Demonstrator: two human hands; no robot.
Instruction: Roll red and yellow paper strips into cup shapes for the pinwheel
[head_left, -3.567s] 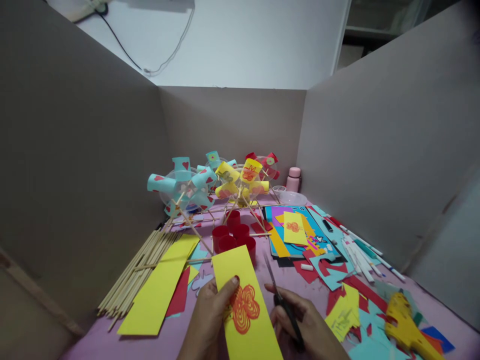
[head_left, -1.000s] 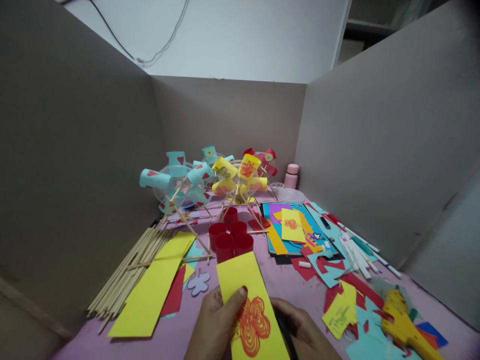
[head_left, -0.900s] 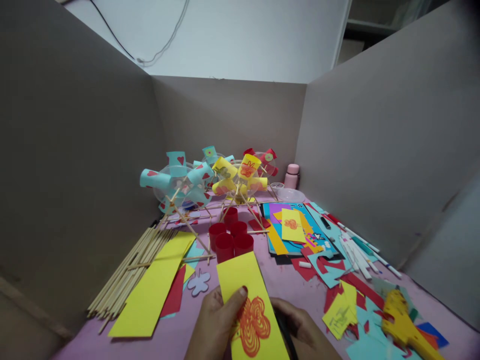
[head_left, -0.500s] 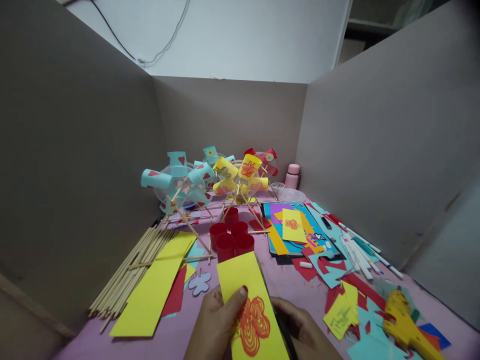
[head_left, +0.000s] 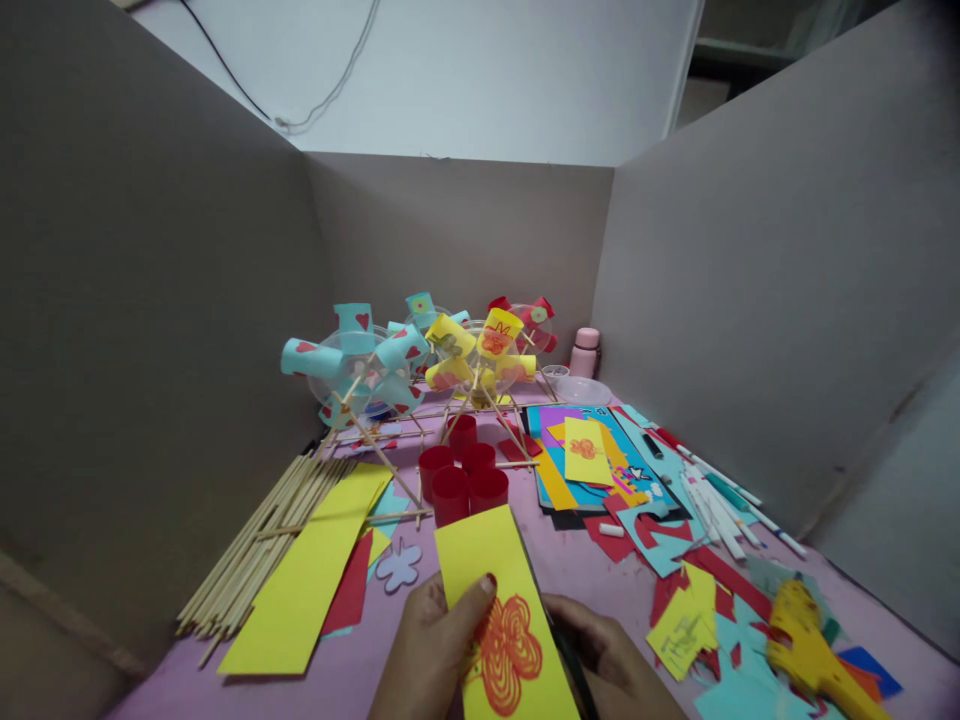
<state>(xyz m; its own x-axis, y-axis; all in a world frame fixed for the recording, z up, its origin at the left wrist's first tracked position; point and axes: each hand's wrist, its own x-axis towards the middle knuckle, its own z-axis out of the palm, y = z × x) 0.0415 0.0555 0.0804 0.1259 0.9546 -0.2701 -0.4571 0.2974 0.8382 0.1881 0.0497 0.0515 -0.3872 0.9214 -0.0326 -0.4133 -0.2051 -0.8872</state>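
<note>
My left hand (head_left: 442, 640) pinches a yellow paper card (head_left: 480, 550) between thumb and fingers, the thumb lying on its face. An orange-red scribbled flower drawing (head_left: 510, 655) covers the card's lower part. At the card's right edge, my right hand (head_left: 604, 650) is closed round dark-handled scissors (head_left: 574, 668), mostly hidden behind card and fingers. Just beyond the card stand several red paper tubes (head_left: 451, 492). A pale flower-shaped cutout (head_left: 400, 567) lies left of my left hand.
Bamboo sticks (head_left: 262, 545) and a long yellow sheet (head_left: 315, 570) lie left. Paper-cup wheels (head_left: 360, 355) on stick frames stand behind. Rightward are a blue book (head_left: 637, 460), white markers (head_left: 716, 510), paper scraps (head_left: 686, 620) and a yellow glue gun (head_left: 810, 650). Grey panels enclose the table.
Almost nothing differs. The card and both hands have shifted very slightly to the right and down.
</note>
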